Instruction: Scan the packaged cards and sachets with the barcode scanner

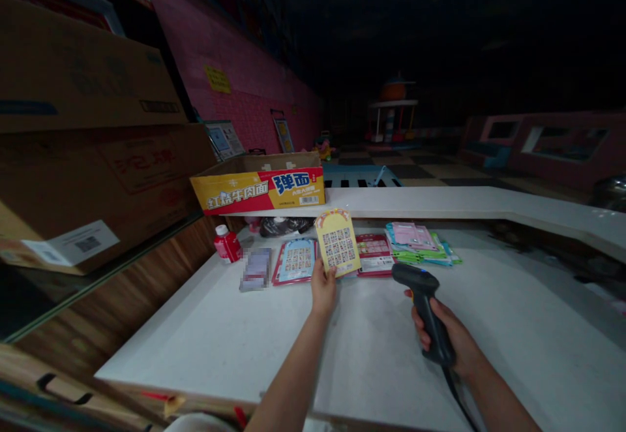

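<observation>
My left hand (323, 290) grips the lower edge of a yellow card (338, 244) printed with a grid of small pictures, raised over the white desk (274, 347). Wrapped round the handle of a black barcode scanner (430, 314) is my right hand (452, 334); the scanner's head points left, towards the card. A blue card with a similar grid (297, 259) lies left of my left hand on red-edged packs. Behind the yellow card, partly covered, is a red pack (375, 254). Several pink, green and blue packets (420, 243) are piled to its right.
A red bottle with a white cap (227, 245) and a blurred flat item (256, 269) stand at the desk's left. An open noodle carton (259, 187) sits on the raised ledge (415, 202). Large cardboard boxes (98, 177) are stacked at left. The scanner's cable (457, 396) trails towards me.
</observation>
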Action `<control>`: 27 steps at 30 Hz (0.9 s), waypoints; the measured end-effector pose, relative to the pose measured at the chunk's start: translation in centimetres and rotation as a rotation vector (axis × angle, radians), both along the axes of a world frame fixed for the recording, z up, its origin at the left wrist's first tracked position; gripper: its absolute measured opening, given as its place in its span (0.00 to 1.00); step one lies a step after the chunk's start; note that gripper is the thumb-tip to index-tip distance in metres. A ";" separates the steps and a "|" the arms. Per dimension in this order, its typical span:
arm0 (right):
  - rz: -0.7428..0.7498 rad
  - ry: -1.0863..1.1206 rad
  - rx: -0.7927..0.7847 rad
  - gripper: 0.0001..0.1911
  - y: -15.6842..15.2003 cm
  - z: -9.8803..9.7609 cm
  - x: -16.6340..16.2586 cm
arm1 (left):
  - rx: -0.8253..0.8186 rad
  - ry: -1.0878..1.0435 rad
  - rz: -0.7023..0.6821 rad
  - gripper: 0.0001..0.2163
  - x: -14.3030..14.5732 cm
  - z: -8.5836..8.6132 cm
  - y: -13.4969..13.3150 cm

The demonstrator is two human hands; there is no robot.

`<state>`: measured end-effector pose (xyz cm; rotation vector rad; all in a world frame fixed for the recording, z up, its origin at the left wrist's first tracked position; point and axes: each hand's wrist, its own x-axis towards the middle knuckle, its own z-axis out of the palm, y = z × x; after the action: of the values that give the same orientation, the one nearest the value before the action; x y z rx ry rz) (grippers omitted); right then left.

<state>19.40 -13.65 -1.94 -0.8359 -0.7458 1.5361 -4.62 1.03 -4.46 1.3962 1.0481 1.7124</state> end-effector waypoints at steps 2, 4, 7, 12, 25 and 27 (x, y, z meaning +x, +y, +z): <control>0.015 0.017 0.019 0.26 -0.1 0.0 0.1 | -0.001 0.004 -0.007 0.18 0.2 -0.6 0.0; 0.042 0.017 0.039 0.27 -0.2 0.0 0.1 | -0.016 0.001 -0.016 0.20 0.1 -1.0 0.0; 0.094 -0.013 0.058 0.26 -0.3 -0.3 0.0 | -0.048 -0.022 -0.027 0.21 0.0 -1.4 0.2; 0.165 -0.052 0.055 0.23 -0.4 -0.8 -0.3 | -0.049 -0.037 -0.029 0.20 0.0 -1.5 0.3; 0.210 -0.083 0.032 0.24 -0.8 -0.8 -0.5 | -0.042 0.009 0.001 0.16 0.2 -1.0 0.0; 0.204 -0.089 0.045 0.24 -0.8 -0.7 -0.6 | -0.049 0.040 0.035 0.14 0.2 -0.7 -0.1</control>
<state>18.83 -14.46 -2.59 -0.8184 -0.9509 1.6639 -4.46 0.89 -5.18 1.3936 1.1355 1.6789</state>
